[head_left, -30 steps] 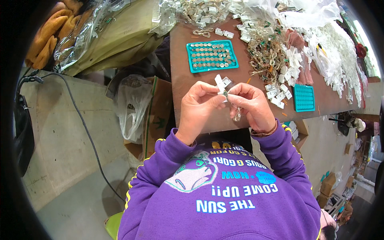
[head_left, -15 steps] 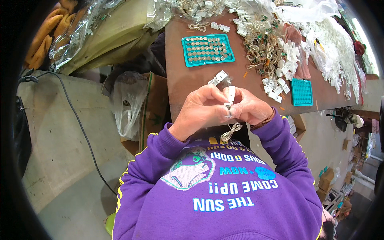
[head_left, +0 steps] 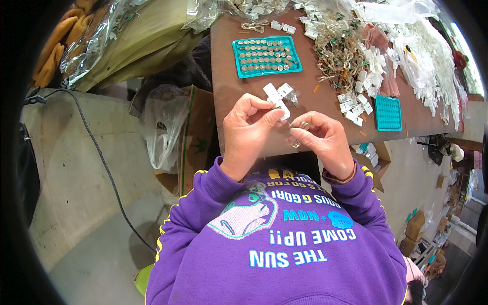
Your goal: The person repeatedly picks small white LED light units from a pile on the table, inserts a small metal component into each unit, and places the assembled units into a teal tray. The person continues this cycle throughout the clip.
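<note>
White card tag [head_left: 282, 108] is pinched between thumb and forefinger of my left hand [head_left: 249, 129], held up above the near edge of the brown table [head_left: 229, 76]. My right hand [head_left: 317, 137] is closed, fingertips together, on a thin metal ring piece [head_left: 300, 127] just right of the tag; the piece is too small to make out in detail. The two hands nearly touch at the fingertips.

Count, on the table:
- Two teal trays. The larger one [head_left: 267, 56] lies beyond my hands and holds rows of small round metal pieces, too many and too small for a firm count. The smaller one [head_left: 388, 113] lies to the right, and I cannot tell whether it holds anything.
- About three loose white tags [head_left: 277, 91] between the larger tray and my hands, just beyond my left fingertips.
- One heap of chain [head_left: 338, 53] right of the larger tray, with scattered white tags [head_left: 356, 104] below it; uncountable.
- One long spread of white bagged items [head_left: 432, 56] along the far right.

Beside the table, left: one cardboard box [head_left: 195, 132] with one clear plastic bag [head_left: 162, 127] hung over it. One black cable [head_left: 96, 152] runs across the concrete ledge [head_left: 66, 168].
</note>
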Demonstrator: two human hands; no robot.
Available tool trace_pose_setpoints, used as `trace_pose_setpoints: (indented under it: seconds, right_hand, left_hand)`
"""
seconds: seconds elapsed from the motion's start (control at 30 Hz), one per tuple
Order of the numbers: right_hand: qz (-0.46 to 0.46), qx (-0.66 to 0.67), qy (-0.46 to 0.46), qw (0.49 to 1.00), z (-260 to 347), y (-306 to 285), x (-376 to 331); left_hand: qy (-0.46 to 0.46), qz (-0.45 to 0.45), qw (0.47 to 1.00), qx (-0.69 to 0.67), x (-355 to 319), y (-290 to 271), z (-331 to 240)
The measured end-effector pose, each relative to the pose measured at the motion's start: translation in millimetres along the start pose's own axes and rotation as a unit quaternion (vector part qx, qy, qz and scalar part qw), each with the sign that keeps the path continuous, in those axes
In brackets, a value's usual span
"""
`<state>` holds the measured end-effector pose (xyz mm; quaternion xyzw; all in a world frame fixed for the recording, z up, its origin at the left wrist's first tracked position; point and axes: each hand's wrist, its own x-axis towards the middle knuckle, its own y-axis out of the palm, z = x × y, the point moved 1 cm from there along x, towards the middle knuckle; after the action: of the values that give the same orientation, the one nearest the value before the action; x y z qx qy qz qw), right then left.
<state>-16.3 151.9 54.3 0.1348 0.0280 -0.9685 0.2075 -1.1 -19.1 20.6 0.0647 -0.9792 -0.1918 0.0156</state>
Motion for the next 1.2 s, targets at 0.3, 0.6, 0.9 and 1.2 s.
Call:
trace_pose_setpoints:
  seconds: [0.3, 0.6, 0.9, 1.2]
  right_hand:
    - [-0.102, -0.234, -0.222, 0.941, -2, 4, -9]
    - [-0.086, -0.191, -0.161, 0.965, 2, 7, -3]
    - [-0.091, -0.222, -0.181, 0.954, 9, 9, 1]
    - [-0.126, -0.306, -0.257, 0.908, 5, 18, 0]
  left_hand:
    - [0.028, -0.018, 0.999, 0.031, -8, 8, 4]
    - [0.146, -0.028, 0.975, 0.166, -9, 7, 9]
    - [0.155, -0.04, 0.97, 0.183, -8, 2, 8]
    - [0.136, -0.003, 0.966, 0.22, -11, -1, 5]
